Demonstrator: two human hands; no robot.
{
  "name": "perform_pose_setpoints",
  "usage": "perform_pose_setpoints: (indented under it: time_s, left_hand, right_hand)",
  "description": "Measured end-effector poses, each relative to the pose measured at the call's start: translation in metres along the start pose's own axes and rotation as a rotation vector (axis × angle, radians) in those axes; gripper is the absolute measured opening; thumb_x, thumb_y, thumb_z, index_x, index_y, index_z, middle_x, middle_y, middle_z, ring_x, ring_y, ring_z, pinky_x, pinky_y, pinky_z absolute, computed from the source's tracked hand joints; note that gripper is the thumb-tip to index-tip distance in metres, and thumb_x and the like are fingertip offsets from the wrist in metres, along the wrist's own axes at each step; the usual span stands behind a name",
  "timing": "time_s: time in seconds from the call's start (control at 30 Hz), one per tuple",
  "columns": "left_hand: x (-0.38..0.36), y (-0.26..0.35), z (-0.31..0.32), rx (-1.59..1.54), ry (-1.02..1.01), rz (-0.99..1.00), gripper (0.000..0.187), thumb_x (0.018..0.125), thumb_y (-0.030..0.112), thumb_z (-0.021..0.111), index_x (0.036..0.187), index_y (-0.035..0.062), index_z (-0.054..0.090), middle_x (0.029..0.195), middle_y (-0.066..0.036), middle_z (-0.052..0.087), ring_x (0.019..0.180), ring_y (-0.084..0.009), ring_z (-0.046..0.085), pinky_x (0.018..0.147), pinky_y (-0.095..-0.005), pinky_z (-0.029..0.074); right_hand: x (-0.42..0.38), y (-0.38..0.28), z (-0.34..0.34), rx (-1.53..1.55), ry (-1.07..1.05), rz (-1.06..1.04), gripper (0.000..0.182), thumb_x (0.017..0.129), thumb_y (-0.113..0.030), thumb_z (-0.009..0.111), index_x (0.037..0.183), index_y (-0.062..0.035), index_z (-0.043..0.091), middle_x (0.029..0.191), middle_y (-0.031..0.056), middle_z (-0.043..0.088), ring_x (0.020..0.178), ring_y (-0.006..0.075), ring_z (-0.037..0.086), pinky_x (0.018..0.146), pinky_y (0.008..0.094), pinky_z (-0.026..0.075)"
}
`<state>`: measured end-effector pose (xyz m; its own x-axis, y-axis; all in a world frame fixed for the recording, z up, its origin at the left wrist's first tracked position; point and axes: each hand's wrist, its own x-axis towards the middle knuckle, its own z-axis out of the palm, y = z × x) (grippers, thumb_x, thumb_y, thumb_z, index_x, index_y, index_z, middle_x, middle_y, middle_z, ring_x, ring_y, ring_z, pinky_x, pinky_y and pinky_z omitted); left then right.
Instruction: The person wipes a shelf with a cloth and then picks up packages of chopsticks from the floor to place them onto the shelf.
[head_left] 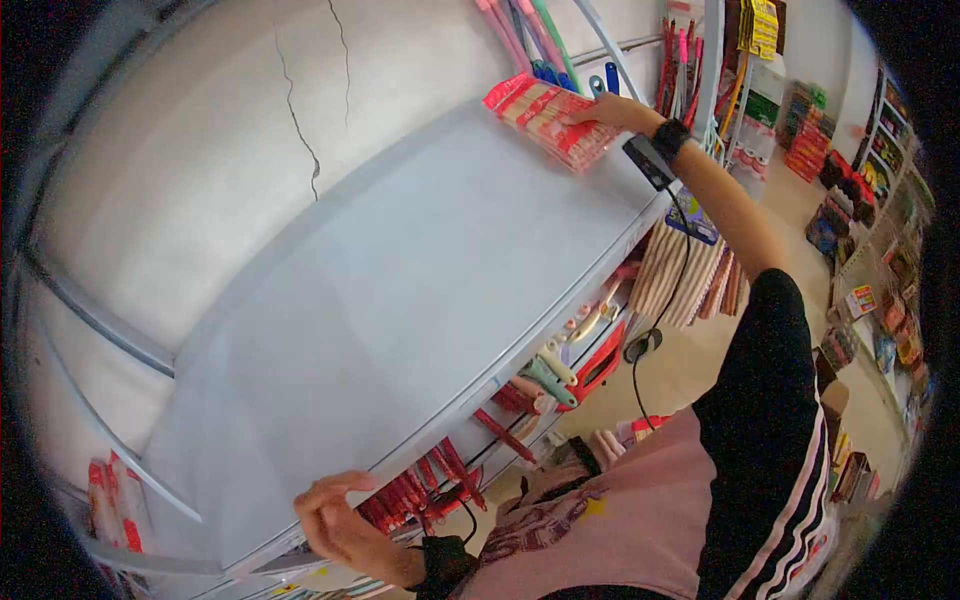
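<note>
Pinching the red pack (540, 118) by one side, the right hand (607, 112) has it at the shelf's (350, 320) right end, probably to keep it flat. Left hand (337, 518) is loosely curled by the front edge, maybe for balance; can't tell if it's gripping.

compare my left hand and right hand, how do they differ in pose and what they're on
The right hand grips the red-and-clear packet, while the left hand shows no packet and is at the front edge of the shelf. The right hand's fingers reach out over the packet; the left hand's are bent. Both hands are bare, with a black band at each wrist.
</note>
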<state>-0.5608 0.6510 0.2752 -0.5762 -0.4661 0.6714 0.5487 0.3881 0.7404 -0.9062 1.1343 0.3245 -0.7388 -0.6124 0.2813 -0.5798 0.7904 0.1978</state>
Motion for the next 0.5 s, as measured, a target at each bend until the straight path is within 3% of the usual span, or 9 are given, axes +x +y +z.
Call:
perform_pose_setpoints:
  time_s: [0.03, 0.07, 0.1, 0.23, 0.27, 0.33, 0.5]
  left_hand:
    - [0.002, 0.001, 0.002, 0.07, 0.003, -0.023, 0.034, 0.087, 0.035, 0.041, 0.076, 0.0029, 0.044, 0.06, -0.012, 0.05, 0.054, -0.021, 0.051, 0.059, -0.0319, 0.043]
    - [0.004, 0.002, 0.006, 0.077, 0.008, -0.025, 0.034, 0.087, 0.035, 0.041, 0.076, 0.0029, 0.044, 0.06, -0.012, 0.05, 0.054, -0.021, 0.051, 0.059, -0.0319, 0.043]
    - [0.006, 0.003, 0.01, 0.101, 0.083, 0.003, 0.033, 0.087, 0.035, 0.041, 0.076, 0.0035, 0.044, 0.058, -0.011, 0.049, 0.053, -0.0208, 0.05, 0.058, -0.0325, 0.043]
    - [0.004, -0.005, 0.008, 0.227, 0.202, 0.006, 0.031, 0.085, 0.035, 0.044, 0.074, 0.0058, 0.047, 0.062, -0.012, 0.052, 0.057, -0.0208, 0.05, 0.059, -0.0326, 0.043]
    - [0.004, -0.004, 0.01, 0.239, 0.223, 0.009, 0.031, 0.085, 0.034, 0.043, 0.074, 0.0057, 0.046, 0.062, -0.012, 0.052, 0.057, -0.0209, 0.05, 0.059, -0.0327, 0.043]
    - [0.001, -0.002, 0.016, 0.246, 0.256, 0.009, 0.031, 0.085, 0.034, 0.043, 0.075, 0.0057, 0.046, 0.062, -0.012, 0.052, 0.057, -0.0211, 0.05, 0.058, -0.0329, 0.043]
    - [-0.001, 0.004, 0.044, 0.187, 0.229, -0.006, 0.03, 0.085, 0.034, 0.043, 0.075, 0.0057, 0.046, 0.061, -0.013, 0.052, 0.056, -0.0215, 0.05, 0.057, -0.0335, 0.043]
  right_hand:
    - [0.01, 0.013, 0.008, 0.112, -0.062, 0.14, 0.045, 0.07, -0.038, 0.063, 0.102, -0.0075, 0.056, 0.077, 0.0098, 0.063, 0.064, 0.0248, 0.06, 0.057, 0.0329, 0.048]
    - [0.018, 0.025, 0.016, 0.223, -0.125, 0.279, 0.043, 0.073, -0.026, 0.057, 0.116, -0.0227, 0.051, 0.081, 0.0123, 0.064, 0.071, 0.0341, 0.062, 0.062, 0.0398, 0.05]
    - [0.025, 0.04, 0.019, 0.447, -0.143, 0.337, 0.037, 0.077, -0.024, 0.054, 0.115, -0.024, 0.053, 0.081, 0.0119, 0.063, 0.073, 0.0319, 0.062, 0.066, 0.0386, 0.05]
    - [0.052, 0.06, 0.018, 0.231, -0.16, 0.251, 0.034, 0.081, -0.025, 0.051, 0.115, -0.0248, 0.053, 0.082, 0.0125, 0.063, 0.073, 0.0296, 0.062, 0.066, 0.0358, 0.049]
    - [0.06, 0.064, 0.019, 0.3, -0.159, 0.333, 0.036, 0.077, -0.037, 0.054, 0.107, -0.0158, 0.057, 0.078, 0.0124, 0.064, 0.069, 0.0264, 0.062, 0.064, 0.0344, 0.048]
    - [0.075, 0.072, 0.017, 0.434, -0.161, 0.494, 0.066, 0.069, -0.061, 0.059, 0.091, 0.0022, 0.064, 0.072, 0.012, 0.065, 0.06, 0.0201, 0.061, 0.059, 0.0317, 0.046]
    - [0.085, 0.116, 0.052, 0.513, -0.17, 0.454, 0.068, 0.072, -0.062, 0.056, 0.093, 0.002, 0.064, 0.075, 0.0113, 0.065, 0.064, 0.0196, 0.059, 0.063, 0.0316, 0.046]
